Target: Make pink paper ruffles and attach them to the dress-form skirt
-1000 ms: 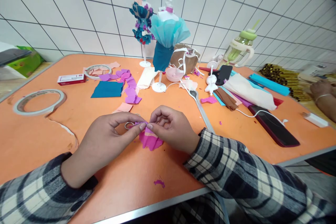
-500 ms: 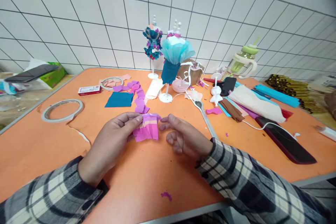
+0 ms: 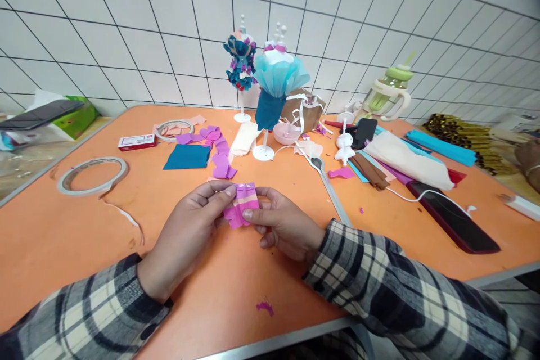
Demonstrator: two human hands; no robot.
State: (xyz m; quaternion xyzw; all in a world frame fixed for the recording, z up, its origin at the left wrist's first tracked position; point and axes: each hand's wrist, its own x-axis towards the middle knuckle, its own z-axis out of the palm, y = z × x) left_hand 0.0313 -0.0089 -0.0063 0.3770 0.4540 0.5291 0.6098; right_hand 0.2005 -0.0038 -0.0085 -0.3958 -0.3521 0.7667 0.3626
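A small piece of pink-purple crepe paper (image 3: 241,202) with a pale strip across it is held up over the table's middle. My left hand (image 3: 192,225) pinches its left edge between thumb and fingers. My right hand (image 3: 283,222) grips the right side, thumb in front and fingers behind. Beyond my hands lie a blue paper square (image 3: 187,156) and a trail of purple paper scraps (image 3: 221,156). Behind them stands a small white dress form (image 3: 276,81) in a turquoise ruffle and dark blue skirt. Beside it is another dress form (image 3: 241,62) covered in blue and purple ruffles.
Tape rolls (image 3: 91,175) and a red-and-white box (image 3: 137,142) lie at the left. Rolled crepe paper (image 3: 407,162), a dark phone (image 3: 455,219), scissors (image 3: 317,164) and a green-lidded bottle (image 3: 388,93) are at the right. A tiled wall (image 3: 160,28) rises behind the orange table (image 3: 219,292).
My right hand has come in from the right and taken hold of the pink-purple paper. The left hand keeps its pinch. The view has shifted slightly.
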